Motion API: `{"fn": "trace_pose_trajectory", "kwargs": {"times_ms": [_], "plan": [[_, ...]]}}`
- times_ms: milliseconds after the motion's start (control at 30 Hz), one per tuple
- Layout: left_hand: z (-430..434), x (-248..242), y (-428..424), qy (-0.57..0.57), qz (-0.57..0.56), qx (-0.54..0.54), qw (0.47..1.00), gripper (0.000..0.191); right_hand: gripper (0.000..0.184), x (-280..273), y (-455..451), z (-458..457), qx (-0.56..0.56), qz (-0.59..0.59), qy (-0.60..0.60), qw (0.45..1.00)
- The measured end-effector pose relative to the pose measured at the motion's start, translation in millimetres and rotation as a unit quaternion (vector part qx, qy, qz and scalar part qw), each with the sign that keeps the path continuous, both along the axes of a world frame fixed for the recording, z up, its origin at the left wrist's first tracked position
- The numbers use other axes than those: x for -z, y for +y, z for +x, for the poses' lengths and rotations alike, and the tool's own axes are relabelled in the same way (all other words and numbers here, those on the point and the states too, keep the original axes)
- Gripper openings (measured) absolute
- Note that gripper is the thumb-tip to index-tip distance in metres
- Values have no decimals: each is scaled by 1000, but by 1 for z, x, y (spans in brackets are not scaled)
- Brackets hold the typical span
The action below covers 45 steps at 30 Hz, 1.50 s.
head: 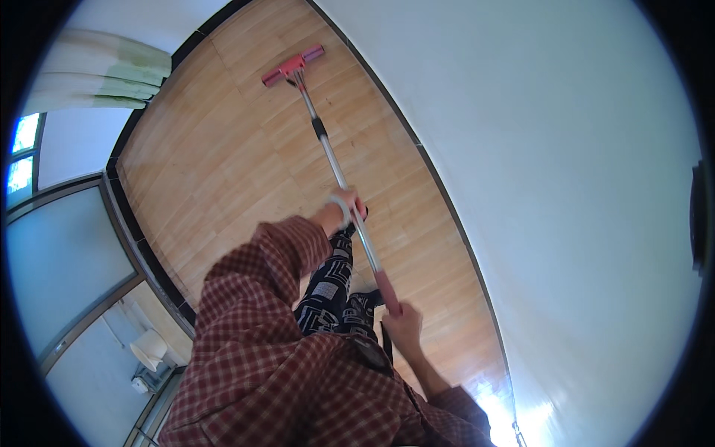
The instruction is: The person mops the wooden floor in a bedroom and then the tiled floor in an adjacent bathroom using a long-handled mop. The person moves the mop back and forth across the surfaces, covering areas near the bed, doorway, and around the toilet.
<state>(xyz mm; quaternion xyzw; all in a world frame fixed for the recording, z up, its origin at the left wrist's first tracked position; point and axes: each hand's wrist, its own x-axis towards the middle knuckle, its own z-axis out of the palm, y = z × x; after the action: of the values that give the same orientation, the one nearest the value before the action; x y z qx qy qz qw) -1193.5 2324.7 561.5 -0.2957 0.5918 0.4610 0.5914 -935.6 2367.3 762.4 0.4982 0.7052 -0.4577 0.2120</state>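
A sponge mop with a pink and red head (292,65) rests on the wood-look tiled floor (223,145). Its silver telescopic pole (334,161) slants back towards my body and has a black collar partway along. My left hand (349,204), with a pale bangle at the wrist, is closed around the middle of the pole. Lower down, my right hand (403,324) grips the end of the mop's pink handle sleeve (387,291). Both forearms come out of a red checked shirt.
A white wall (530,167) with dark skirting (422,146) runs along the right. To the left hang pale green and white curtains (111,70). Below them is a frosted glass panel in a metal frame (72,268). My patterned trouser legs (329,290) stand close to the pole.
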Motion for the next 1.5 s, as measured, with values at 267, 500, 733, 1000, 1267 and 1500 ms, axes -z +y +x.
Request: {"fn": "trace_pose_trajectory", "kwargs": {"times_ms": [267, 500, 733, 1000, 1267, 1500], "plan": [[-102, -19, 82, 138, 45, -208, 967, 19, 22, -9, 101, -128, 100, -99, 82, 987], [59, -50, 82, 177, -80, -49, 980, 28, 26, -51, 66, 11, 203, -157, 10, 967], [314, -63, 50, -20, -151, -148, 977, 11, 26, -87, -5, 249, 328, -138, -8, 935], [561, -76, -51, -274, -97, -75, 954, 44, 24, -157, -132, 452, 477, -129, -108, 863], [561, -113, -84, -131, -162, 102, 973, 42, 19, -195, -217, 461, 282, -33, -251, 925], [537, -80, -25, -154, -13, 4, 988, 31, 32, -207, -155, 473, 50, 206, -143, 967]]}}
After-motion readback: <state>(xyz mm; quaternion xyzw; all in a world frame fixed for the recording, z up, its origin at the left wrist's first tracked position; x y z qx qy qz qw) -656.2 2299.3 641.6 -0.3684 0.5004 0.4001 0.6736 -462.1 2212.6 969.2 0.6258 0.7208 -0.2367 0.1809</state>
